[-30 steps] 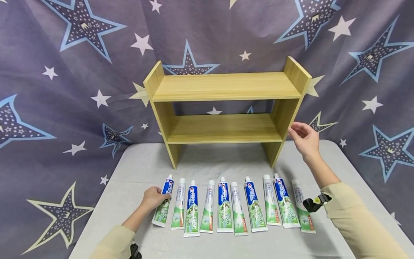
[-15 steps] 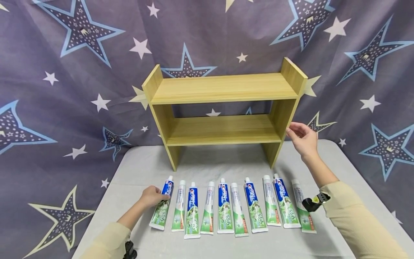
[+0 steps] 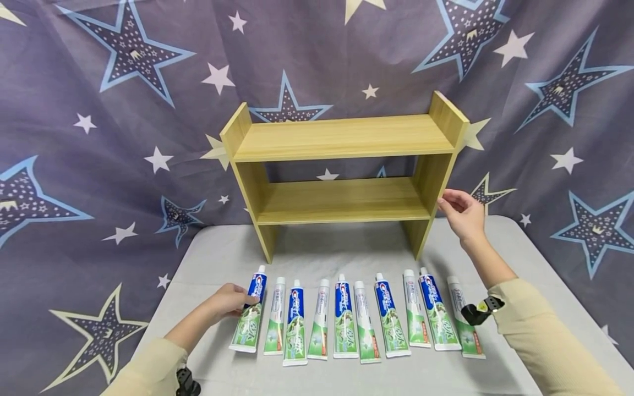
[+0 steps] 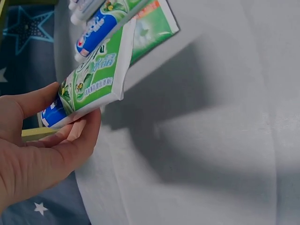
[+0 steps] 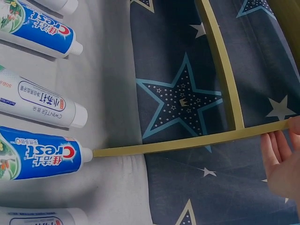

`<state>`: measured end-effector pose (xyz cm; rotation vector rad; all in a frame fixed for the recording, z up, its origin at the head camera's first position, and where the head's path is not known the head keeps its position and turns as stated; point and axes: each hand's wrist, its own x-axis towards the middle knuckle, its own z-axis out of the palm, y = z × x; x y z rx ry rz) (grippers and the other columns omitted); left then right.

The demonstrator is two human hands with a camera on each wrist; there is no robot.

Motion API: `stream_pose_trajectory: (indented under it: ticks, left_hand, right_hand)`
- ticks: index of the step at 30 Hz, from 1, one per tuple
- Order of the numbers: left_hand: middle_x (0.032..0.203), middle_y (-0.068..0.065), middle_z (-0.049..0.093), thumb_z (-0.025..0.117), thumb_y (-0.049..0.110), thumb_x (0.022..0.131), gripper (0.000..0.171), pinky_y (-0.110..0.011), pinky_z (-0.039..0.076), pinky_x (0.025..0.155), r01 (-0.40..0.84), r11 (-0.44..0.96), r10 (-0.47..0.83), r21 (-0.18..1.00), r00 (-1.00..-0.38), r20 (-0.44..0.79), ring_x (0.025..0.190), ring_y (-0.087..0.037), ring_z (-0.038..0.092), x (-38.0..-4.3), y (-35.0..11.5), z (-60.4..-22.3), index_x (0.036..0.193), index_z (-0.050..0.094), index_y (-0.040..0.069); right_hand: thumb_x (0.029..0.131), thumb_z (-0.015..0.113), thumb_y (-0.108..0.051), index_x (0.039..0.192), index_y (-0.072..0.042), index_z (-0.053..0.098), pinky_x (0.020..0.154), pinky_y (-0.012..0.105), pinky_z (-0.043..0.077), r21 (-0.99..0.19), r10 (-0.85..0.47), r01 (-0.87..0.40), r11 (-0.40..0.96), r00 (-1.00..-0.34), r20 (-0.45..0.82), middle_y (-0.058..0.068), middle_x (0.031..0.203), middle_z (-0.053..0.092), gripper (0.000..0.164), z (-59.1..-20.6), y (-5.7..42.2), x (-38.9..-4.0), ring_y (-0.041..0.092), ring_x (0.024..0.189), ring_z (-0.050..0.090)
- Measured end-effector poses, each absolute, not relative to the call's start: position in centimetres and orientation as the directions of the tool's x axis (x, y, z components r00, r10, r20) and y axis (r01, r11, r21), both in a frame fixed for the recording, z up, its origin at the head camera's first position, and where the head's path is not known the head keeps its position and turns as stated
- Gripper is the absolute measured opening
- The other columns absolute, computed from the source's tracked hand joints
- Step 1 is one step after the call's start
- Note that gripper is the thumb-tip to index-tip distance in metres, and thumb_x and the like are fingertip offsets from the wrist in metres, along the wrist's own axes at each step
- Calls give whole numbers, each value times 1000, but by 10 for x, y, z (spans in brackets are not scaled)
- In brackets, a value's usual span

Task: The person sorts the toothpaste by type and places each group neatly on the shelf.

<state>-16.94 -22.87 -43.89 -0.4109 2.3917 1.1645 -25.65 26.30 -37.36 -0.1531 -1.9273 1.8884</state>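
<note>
At the left end of a row, my left hand point(image 3: 229, 301) holds a blue-and-green toothpaste tube point(image 3: 249, 319) between thumb and fingers. The left wrist view shows that tube point(image 4: 96, 77) raised, with its shadow falling on the cloth. My right hand point(image 3: 463, 213) is at the right side panel of a two-tier wooden shelf point(image 3: 344, 137), its thumb and fingers gripping the panel's edge. From the right wrist view, the fingers of the right hand point(image 5: 283, 159) lie against the outer side of that panel point(image 5: 197, 141).
Several more toothpaste tubes point(image 3: 345, 322), alternating blue-green and white-green, lie side by side with caps toward the shelf. Grey cloth point(image 3: 218, 247) covers the table. A star-patterned curtain point(image 3: 163, 121) hangs close behind the shelf and along both sides.
The left-end tube has risen slightly and its bottom end has swung a little left, my left hand moving with it. My right hand stays at the shelf's side. The head view has shifted slightly.
</note>
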Motion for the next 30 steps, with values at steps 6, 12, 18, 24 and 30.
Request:
stream_pose_trajectory:
  ticks: [6, 12, 18, 24, 30]
  left_hand:
    - [94, -15, 63, 66, 17, 89, 44, -29, 58, 70, -439, 595, -34, 673, -850, -525, 79, -18, 61, -169, -221, -424, 116, 53, -14]
    - [97, -15, 62, 67, 17, 88, 47, -27, 58, 70, -433, 587, -26, 684, -854, -519, 79, -17, 61, -170, -213, -408, 119, 51, -14]
    - [93, -12, 62, 68, 17, 87, 44, -25, 58, 68, -422, 581, -24, 696, -864, -504, 75, -14, 58, -170, -205, -395, 116, 53, -12]
    - [90, -10, 63, 69, 17, 87, 46, -24, 57, 66, -427, 573, -18, 700, -860, -510, 70, -12, 57, -168, -200, -387, 117, 53, -13]
    - [83, -5, 64, 68, 18, 87, 47, -21, 54, 62, -416, 553, 23, 722, -859, -512, 66, -9, 54, -169, -198, -380, 120, 53, -13]
  right_hand:
    - [85, 66, 3, 90, -14, 64, 64, 4, 52, -974, 376, -213, 77, -899, 226, -23, 72, 65, 18, -373, 263, -256, -9, 68, 61]
    - [85, 65, 3, 88, -16, 64, 66, 5, 54, -978, 364, -202, 44, -909, 204, -22, 72, 66, 20, -373, 264, -257, -9, 68, 62]
    - [85, 66, 3, 88, -17, 64, 67, 6, 54, -980, 374, -194, 41, -906, 195, -22, 72, 66, 20, -373, 263, -257, -9, 68, 62]
    - [85, 66, 4, 90, -13, 64, 66, 6, 54, -979, 372, -203, 33, -906, 200, -21, 72, 66, 18, -373, 263, -256, -9, 69, 62]
    - [85, 66, 4, 90, -12, 64, 65, 5, 54, -977, 372, -209, 44, -904, 210, -21, 72, 66, 17, -373, 263, -256, -9, 68, 62]
